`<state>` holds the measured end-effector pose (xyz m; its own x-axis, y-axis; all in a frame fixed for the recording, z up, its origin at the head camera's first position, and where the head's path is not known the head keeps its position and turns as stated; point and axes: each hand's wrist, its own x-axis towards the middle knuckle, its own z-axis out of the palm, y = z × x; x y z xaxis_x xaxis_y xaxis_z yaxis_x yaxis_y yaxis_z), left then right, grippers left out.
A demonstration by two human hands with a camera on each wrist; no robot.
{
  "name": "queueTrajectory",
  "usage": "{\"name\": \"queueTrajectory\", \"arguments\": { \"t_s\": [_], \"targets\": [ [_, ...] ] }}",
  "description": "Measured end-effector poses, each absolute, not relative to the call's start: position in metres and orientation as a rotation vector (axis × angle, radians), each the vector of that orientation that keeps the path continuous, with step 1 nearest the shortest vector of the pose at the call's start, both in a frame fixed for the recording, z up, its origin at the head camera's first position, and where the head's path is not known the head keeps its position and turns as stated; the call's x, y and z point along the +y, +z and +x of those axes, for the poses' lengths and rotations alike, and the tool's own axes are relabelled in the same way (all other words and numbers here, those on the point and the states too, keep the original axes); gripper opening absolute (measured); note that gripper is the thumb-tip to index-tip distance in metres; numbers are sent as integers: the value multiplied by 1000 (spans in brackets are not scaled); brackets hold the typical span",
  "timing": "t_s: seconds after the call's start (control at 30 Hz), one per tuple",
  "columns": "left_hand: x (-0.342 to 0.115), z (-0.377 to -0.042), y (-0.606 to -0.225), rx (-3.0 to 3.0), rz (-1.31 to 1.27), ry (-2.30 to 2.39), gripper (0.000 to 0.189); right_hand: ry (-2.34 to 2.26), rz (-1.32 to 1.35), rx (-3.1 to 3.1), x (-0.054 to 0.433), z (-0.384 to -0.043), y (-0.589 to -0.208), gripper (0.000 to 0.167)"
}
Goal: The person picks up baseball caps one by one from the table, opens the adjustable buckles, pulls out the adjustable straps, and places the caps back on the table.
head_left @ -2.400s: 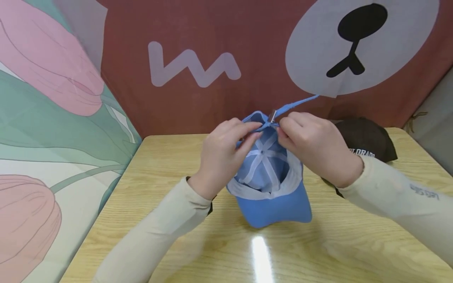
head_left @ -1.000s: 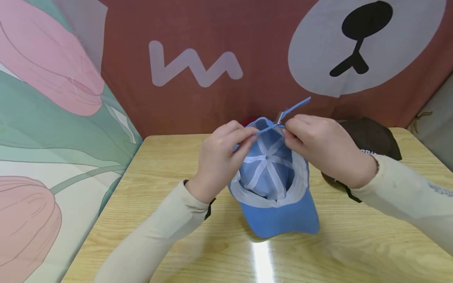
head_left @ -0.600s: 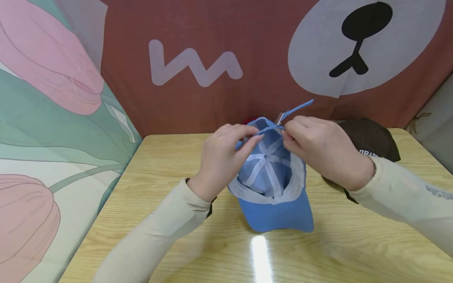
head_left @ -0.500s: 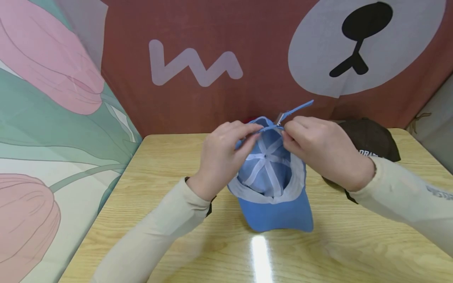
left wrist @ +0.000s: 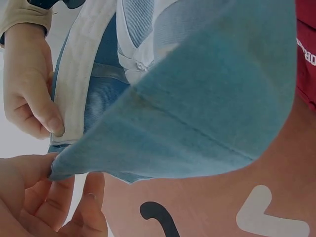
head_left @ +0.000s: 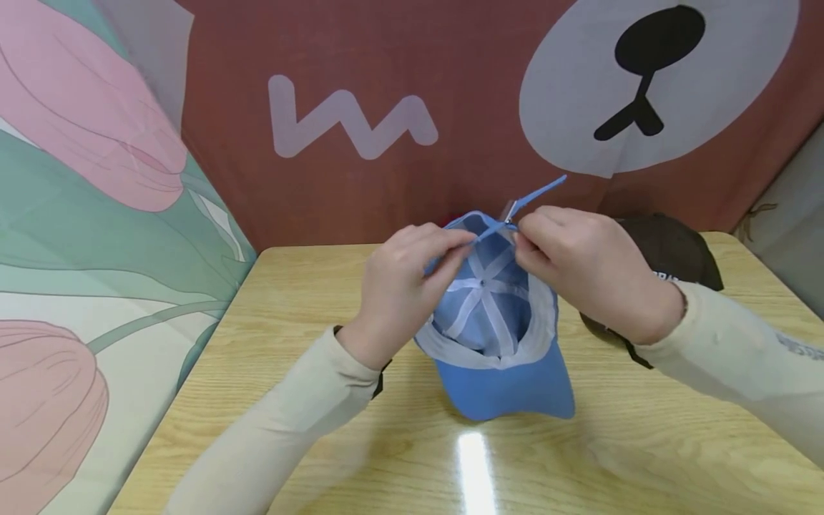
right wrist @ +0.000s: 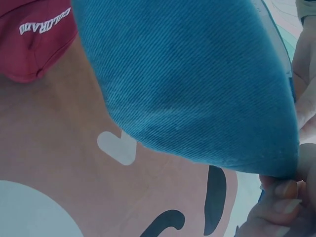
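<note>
Blue cap: held over the table, brim toward the person.
Left hand: pinching the rear edge at the strap.
Right hand: gripping the rear edge beside the metal buckle.
Brown cap: on the table.

1. Cream, close-fitting fabric right sleeve; it ends in a soft, slightly rolled cream cuff.
2. Well to the right of that cuff, a small grey print; too small to read.
3. Just below the cuff, an angular black piece.
4. Well left of the cuff, a matching cream left sleeve, creased near its end; a black band shows at its edge.
</note>
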<state>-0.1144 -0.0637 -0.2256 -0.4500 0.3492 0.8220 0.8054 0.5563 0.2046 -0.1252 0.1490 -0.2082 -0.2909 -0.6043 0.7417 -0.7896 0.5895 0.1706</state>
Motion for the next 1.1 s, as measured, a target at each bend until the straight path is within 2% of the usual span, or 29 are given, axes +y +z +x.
{"name": "queueTrajectory", "arguments": {
  "t_s": [0.47, 0.73, 1.1],
  "targets": [
    [-65, -115, -226, -2033, -944, -765, 13, 252, 1134, -2002, 149, -125, -213, 22],
    [-67, -117, -228, -2010, -967, -767, 13, 290, 1096, -2029, 150, -127, -211, 30],
    [-66, -118, -228, -1997, -947, -795, 13, 273, 1108, -2018, 151, -126, -210, 25]
  ]
}}
